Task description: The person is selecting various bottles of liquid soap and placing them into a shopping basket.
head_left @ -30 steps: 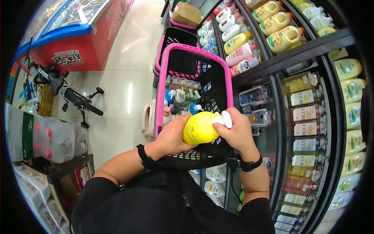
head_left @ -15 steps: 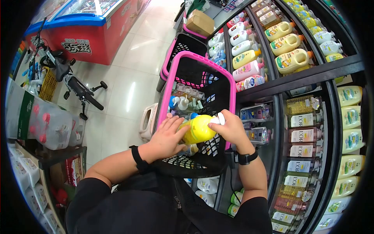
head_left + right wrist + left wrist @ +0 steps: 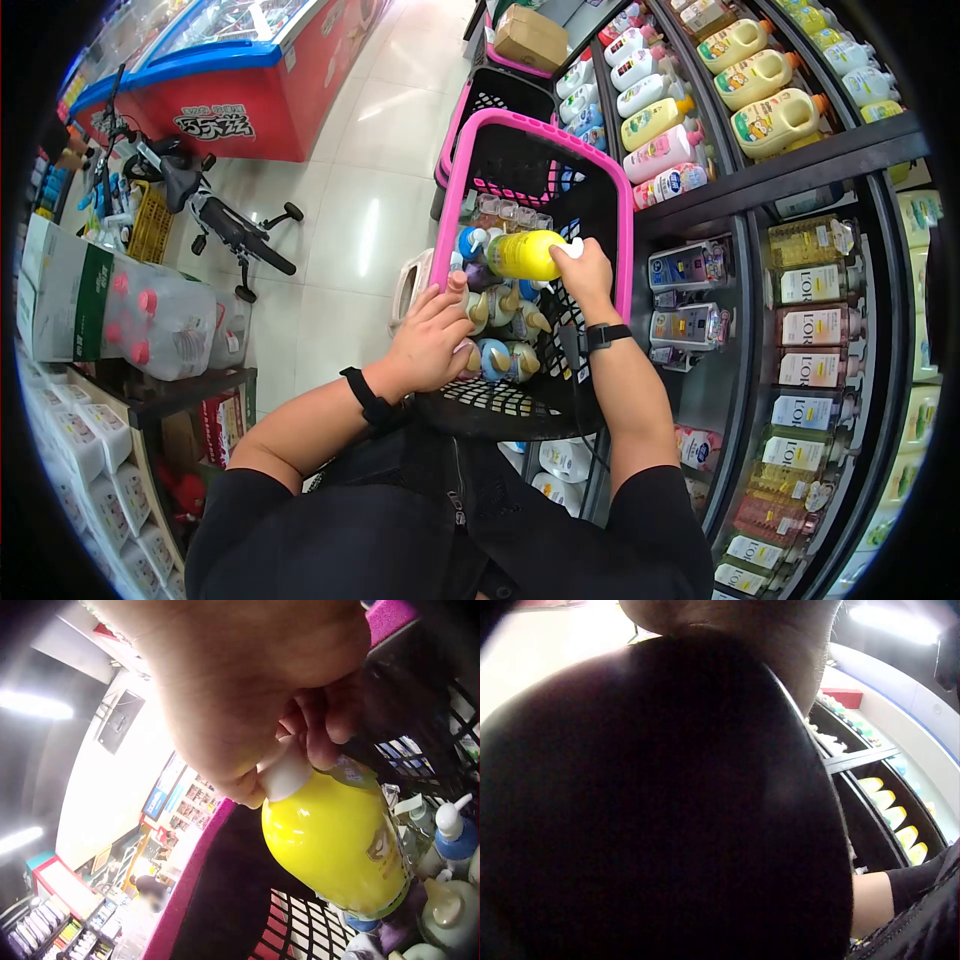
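Note:
My right hand (image 3: 585,275) grips a yellow pump bottle (image 3: 525,255) by its white pump top (image 3: 287,774). The bottle lies tilted inside a black shopping basket with a pink rim (image 3: 627,215), its base toward the left side. Beneath and around it stand several pump bottles (image 3: 495,358), some with blue collars. Over the basket's left edge rests my left hand (image 3: 425,342), its fingers extended beside the bottles and holding nothing. In the left wrist view a large dark surface (image 3: 660,802) hides most of the scene below that hand.
Shelves (image 3: 755,225) packed with bottles run along the right. Another black basket (image 3: 500,90) and a cardboard box (image 3: 532,38) lie ahead. A small bicycle (image 3: 215,215), a red freezer (image 3: 300,110) and bundled clear jugs (image 3: 165,320) are at the left.
My right hand has carried the yellow bottle forward and down into the basket. The left hand has let go of the bottle and moved to the basket's left edge.

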